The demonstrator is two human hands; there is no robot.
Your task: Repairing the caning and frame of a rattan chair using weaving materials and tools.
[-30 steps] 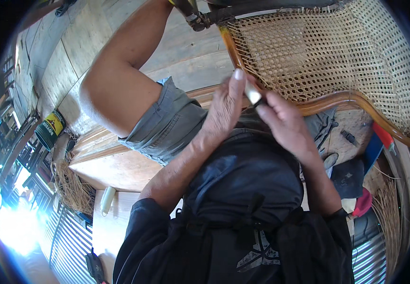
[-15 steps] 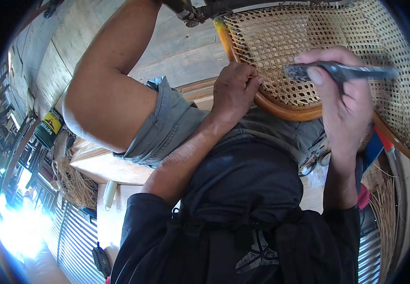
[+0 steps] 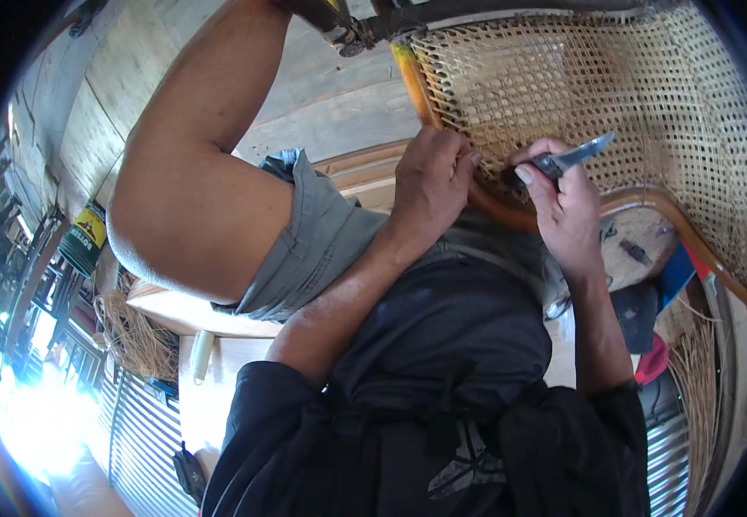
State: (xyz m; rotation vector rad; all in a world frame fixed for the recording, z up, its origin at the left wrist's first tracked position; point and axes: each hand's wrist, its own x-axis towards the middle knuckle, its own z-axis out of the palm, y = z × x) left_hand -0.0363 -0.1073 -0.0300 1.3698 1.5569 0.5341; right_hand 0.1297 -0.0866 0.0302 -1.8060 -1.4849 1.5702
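A woven cane panel (image 3: 623, 86), set in a curved brown wooden frame (image 3: 649, 200), lies over my lap at the upper right. At the frame's left edge, my left hand (image 3: 429, 177) is closed, its thumb and fingers pinched together beside the weave. Whatever is between those fingertips is hidden. My right hand (image 3: 567, 211) grips a knife (image 3: 582, 152) by its dark handle, just right of my left hand and over the near edge of the cane. Its blade points up and to the right, while the handle's lower end reaches down toward the weave.
A green and yellow can (image 3: 87, 237) stands at the left, near a tangle of dry fibre strands (image 3: 136, 332). A pale green cylinder (image 3: 203, 355) lies on a light surface. More long strands (image 3: 699, 405) hang at the right. Wooden planks (image 3: 330, 112) lie beyond my bent leg.
My right hand has moved left and down with the knife, closer to my left hand. The blade now tilts upward. My left hand has shifted slightly but stays at the frame's edge.
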